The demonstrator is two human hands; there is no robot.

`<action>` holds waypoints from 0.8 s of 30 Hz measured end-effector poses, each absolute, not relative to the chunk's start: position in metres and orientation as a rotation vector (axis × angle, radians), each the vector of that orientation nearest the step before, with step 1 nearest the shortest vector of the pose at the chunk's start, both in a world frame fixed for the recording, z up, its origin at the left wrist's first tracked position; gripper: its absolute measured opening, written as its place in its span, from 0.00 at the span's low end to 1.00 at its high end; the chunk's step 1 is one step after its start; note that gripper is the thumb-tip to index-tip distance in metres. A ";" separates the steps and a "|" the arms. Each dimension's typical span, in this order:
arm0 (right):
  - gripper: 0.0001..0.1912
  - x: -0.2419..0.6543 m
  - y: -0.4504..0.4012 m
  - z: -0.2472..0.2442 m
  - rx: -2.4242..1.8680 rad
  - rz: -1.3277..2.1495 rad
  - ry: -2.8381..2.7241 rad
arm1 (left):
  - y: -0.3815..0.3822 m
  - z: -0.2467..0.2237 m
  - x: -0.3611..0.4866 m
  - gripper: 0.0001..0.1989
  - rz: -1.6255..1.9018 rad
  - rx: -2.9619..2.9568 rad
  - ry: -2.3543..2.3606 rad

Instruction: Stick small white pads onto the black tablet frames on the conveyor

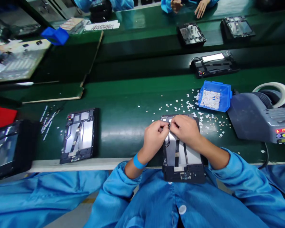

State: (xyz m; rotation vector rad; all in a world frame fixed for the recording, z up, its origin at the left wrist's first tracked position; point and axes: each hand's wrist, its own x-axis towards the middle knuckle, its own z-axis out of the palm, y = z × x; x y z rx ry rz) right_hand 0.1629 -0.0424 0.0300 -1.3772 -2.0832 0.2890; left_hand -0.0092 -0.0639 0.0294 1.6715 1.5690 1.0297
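- L hand (155,135) & R hand (186,128): fingers pinched narrow nr top of open tablet (181,156); can't tell what's held.
- Tablet: over desk's (123,126) near edge; prob. stiff, lightish, fragile inside; hold by sides.
- Blue box (225,98) beyond, to R.

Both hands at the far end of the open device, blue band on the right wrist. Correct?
Wrong wrist: the head view shows the blue band on the wrist of the left hand, not the right. Both hands are indeed at the open device's far end.

A long green workbench (118,110) (glossy with reflected light) shows a whitish front edge (104,163) above grey floor (70,218).
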 end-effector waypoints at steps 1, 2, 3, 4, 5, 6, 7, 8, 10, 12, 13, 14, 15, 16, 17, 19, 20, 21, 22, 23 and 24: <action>0.09 0.175 -0.037 0.035 -1.418 0.295 -2.054 | -0.063 0.029 -0.011 0.07 1.030 1.620 1.556; 0.08 0.190 -0.030 0.040 -1.499 0.277 -2.006 | -0.061 0.028 -0.012 0.07 1.029 1.554 1.532; 0.07 0.208 -0.024 0.045 -1.617 0.241 -1.945 | -0.059 0.026 -0.014 0.06 1.025 1.484 1.496; 0.07 0.226 -0.017 0.050 -1.767 0.179 -1.867 | -0.057 0.025 -0.016 0.06 1.022 1.420 1.454; 0.07 0.242 -0.012 0.054 -1.926 0.112 -1.793 | -0.055 0.023 -0.017 0.05 1.022 1.365 1.415; 0.08 0.254 -0.009 0.058 -2.030 0.073 -1.755 | -0.054 0.022 -0.018 0.05 1.026 1.323 1.386; 0.07 0.261 -0.009 0.059 -2.060 0.065 -1.762 | -0.053 0.020 -0.019 0.04 1.035 1.289 1.370; 0.06 0.261 -0.012 0.060 -2.014 0.100 -1.816 | -0.052 0.018 -0.019 0.04 1.048 1.260 1.367; 0.06 0.242 -0.024 0.055 -1.752 0.240 -1.994 | -0.051 0.016 -0.019 0.04 1.075 1.212 1.378; 0.08 0.208 -0.038 0.047 -1.483 0.356 -2.124 | -0.052 0.014 -0.018 0.03 1.087 1.193 1.385; 0.09 0.191 -0.043 0.042 -1.406 0.378 -2.150 | -0.052 0.014 -0.017 0.03 1.090 1.196 1.387; 0.10 0.176 -0.047 0.038 -1.364 0.384 -2.163 | -0.053 0.014 -0.017 0.03 1.095 1.207 1.388; 0.10 0.165 -0.049 0.034 -1.347 0.383 -2.168 | -0.054 0.014 -0.016 0.03 1.099 1.225 1.390; 0.10 0.157 -0.050 0.031 -1.344 0.379 -2.171 | -0.055 0.015 -0.015 0.02 1.104 1.249 1.395; 0.09 0.152 -0.049 0.029 -1.347 0.373 -2.179 | -0.056 0.016 -0.015 0.02 1.111 1.279 1.404; 0.09 0.150 -0.047 0.027 -1.366 0.339 -2.191 | -0.059 0.018 -0.013 0.03 1.126 1.361 1.433; 0.09 0.151 -0.047 0.027 -1.378 0.311 -2.188 | -0.060 0.019 -0.012 0.03 1.135 1.418 1.450; 0.09 0.152 -0.047 0.027 -1.393 0.275 -2.174 | -0.062 0.020 -0.012 0.04 1.145 1.485 1.467; 0.09 0.152 -0.047 0.027 -1.408 0.240 -2.154 | -0.063 0.021 -0.011 0.05 1.159 1.554 1.482; 0.09 0.151 -0.048 0.027 -1.421 0.211 -2.131 | -0.064 0.021 -0.010 0.05 1.171 1.618 1.495; 0.09 0.150 -0.049 0.026 -1.430 0.194 -2.112 | -0.065 0.022 -0.010 0.06 1.183 1.671 1.504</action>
